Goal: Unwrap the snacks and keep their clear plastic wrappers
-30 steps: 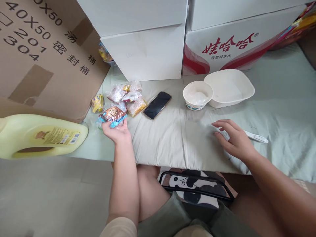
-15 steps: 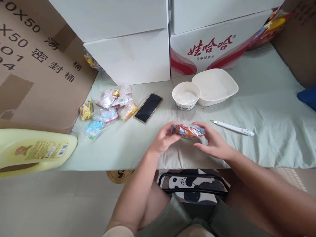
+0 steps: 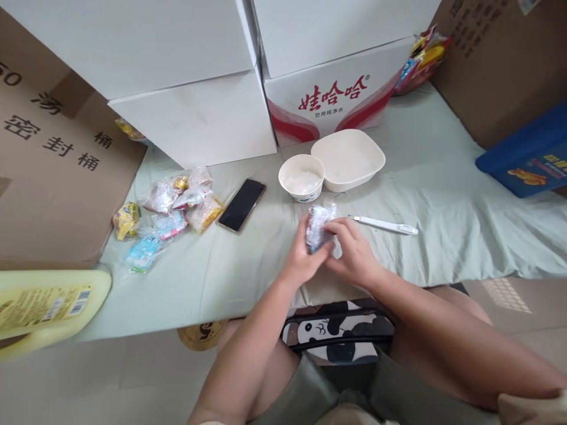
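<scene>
- A glossy, clear-wrapped snack packet [image 3: 317, 221] was held just above the pale green cloth [image 3: 248, 280], near its front edge.
- The left hand [image 3: 302, 260] gripped the packet's near side, while the right hand [image 3: 357, 254] met its right edge with curled fingers; whether those pinched the film, blur left impossible to tell.
- Handling it well likely called for a firm left hold, a light right touch and no squeezing of the contents.
- A white bowl [image 3: 310, 190] sat just beyond, against a wide white container [image 3: 349, 154].
- A slim white utility knife [image 3: 385, 224] lay to the right, its tip best kept clear of the wrist.
- Leftward lay a smartphone [image 3: 242, 205] and more wrapped snacks [image 3: 170, 223].
</scene>
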{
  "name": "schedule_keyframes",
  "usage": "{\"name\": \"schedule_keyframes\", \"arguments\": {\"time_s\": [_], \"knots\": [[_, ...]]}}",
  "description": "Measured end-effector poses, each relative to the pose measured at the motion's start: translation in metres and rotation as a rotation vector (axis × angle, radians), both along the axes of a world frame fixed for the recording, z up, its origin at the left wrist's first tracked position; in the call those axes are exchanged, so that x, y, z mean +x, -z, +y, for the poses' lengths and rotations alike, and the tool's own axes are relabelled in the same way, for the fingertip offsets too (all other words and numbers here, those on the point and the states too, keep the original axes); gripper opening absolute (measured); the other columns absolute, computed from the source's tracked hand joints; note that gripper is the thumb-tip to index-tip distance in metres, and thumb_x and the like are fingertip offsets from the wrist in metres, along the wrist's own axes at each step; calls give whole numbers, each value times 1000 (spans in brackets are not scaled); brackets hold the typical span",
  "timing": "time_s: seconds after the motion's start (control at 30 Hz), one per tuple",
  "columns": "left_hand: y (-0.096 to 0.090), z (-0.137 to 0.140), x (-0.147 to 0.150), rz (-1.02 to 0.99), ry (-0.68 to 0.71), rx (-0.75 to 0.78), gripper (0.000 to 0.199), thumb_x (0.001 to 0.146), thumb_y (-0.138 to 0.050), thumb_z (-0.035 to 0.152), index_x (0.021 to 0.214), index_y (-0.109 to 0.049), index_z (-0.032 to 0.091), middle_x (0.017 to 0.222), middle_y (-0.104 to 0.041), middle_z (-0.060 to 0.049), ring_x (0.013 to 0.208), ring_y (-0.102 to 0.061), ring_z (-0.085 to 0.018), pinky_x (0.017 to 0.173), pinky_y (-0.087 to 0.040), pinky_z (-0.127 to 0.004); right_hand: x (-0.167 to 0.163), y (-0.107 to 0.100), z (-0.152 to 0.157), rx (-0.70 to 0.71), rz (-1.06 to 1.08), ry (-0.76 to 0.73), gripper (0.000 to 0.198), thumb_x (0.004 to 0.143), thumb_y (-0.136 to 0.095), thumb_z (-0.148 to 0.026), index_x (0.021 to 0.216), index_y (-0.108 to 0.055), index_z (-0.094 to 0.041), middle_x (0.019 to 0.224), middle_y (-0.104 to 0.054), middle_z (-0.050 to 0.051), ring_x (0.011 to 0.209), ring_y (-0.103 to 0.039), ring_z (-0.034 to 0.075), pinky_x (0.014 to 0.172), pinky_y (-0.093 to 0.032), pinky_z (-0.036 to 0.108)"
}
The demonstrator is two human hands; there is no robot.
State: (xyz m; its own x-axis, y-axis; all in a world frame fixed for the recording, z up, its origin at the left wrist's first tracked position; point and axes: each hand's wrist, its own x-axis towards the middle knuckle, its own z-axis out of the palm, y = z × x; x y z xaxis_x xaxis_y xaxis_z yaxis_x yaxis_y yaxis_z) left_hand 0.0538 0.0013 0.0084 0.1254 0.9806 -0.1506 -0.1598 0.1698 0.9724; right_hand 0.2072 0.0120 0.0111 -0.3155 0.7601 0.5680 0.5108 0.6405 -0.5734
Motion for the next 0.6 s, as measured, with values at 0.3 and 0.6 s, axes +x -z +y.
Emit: {"name": "schedule_keyframes", "arguments": {"time_s": [0.3, 0.6], "knots": [[-6, 23, -26, -92, -242, -151, 70, 64, -84, 32, 127, -55, 31, 129, -64, -5, 98, -66, -18, 67, -53, -23, 80, 13, 39, -204, -318, 273, 26, 91, -54, -32, 112, -63, -20, 103, -67, 14, 94, -64, 31, 82, -52, 47], [3, 31, -27, 75, -244, -80, 81, 68, -84, 34, 140, -45, 32, 140, -56, -8, 118, -61, -24, 83, -54, -27, 113, 9, 42, -381, -412, 251, 24, 92, -51, -38, 96, -68, -21, 95, -71, 12, 85, -64, 29, 70, -49, 40]]}}
